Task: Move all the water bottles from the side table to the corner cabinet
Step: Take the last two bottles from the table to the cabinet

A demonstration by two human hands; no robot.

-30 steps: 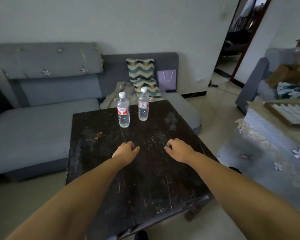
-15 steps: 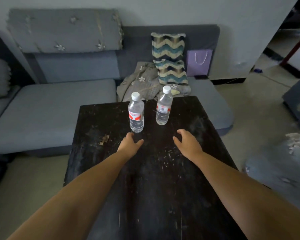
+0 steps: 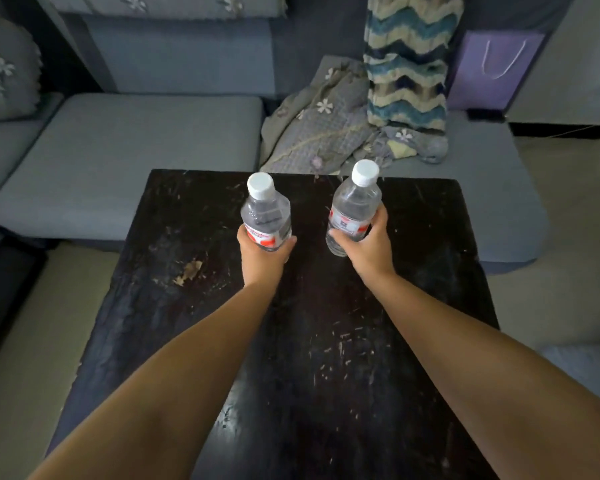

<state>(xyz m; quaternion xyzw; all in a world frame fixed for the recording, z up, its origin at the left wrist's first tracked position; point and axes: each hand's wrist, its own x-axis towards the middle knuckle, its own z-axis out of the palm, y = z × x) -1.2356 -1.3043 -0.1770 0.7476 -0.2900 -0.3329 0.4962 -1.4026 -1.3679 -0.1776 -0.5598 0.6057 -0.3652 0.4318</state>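
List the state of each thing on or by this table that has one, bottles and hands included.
Left bottle: capped, upright, gripped.
Right bottle: capped, tilted slightly, gripped.
Left hand: closed around left bottle.
Right hand: closed around right bottle.
Blanket: crumpled on sofa.
Purple bag: standing upright.

left hand (image 3: pixel 262 258), right hand (image 3: pixel 368 247) apparently gripping, arms outstretched.

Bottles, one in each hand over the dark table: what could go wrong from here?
The right bottle tilts in the right hand, gripped low around the label, so it could slip. The left hand holds the left bottle upright, which looks safer. With both hands full, opening a cabinet door may be awkward. The cabinet is out of view.
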